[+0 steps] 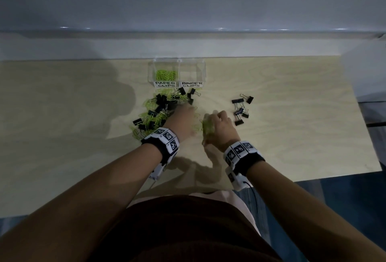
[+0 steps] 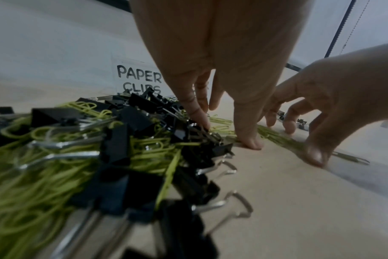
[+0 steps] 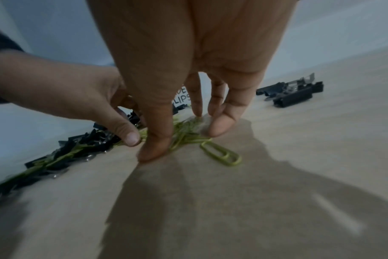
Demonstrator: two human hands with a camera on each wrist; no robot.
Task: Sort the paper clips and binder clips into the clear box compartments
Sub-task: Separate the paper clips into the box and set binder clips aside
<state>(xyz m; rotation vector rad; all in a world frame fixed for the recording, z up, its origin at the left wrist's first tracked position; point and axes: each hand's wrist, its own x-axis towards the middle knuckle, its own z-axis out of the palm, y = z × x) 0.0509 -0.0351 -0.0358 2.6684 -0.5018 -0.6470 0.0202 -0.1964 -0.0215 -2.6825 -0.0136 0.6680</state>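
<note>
Paper clips, lime-green bent wire point(image 3: 184, 135), lie in a small cluster on the pale wooden table point(image 1: 292, 136) directly under my right hand point(image 1: 219, 128), on the near side of the clear plastic two-compartment box point(image 1: 177, 71). My right fingertips point(image 3: 219, 126) and thumb press down around that cluster, half spread, nothing lifted. One more green clip point(image 3: 220, 155) lies just beside them. My left hand point(image 1: 183, 119) rests its straight fingers at the edge of the mixed heap of black binder clips point(image 1: 160, 103) and green clips, near the box's front. The box's left compartment holds green clips.
</note>
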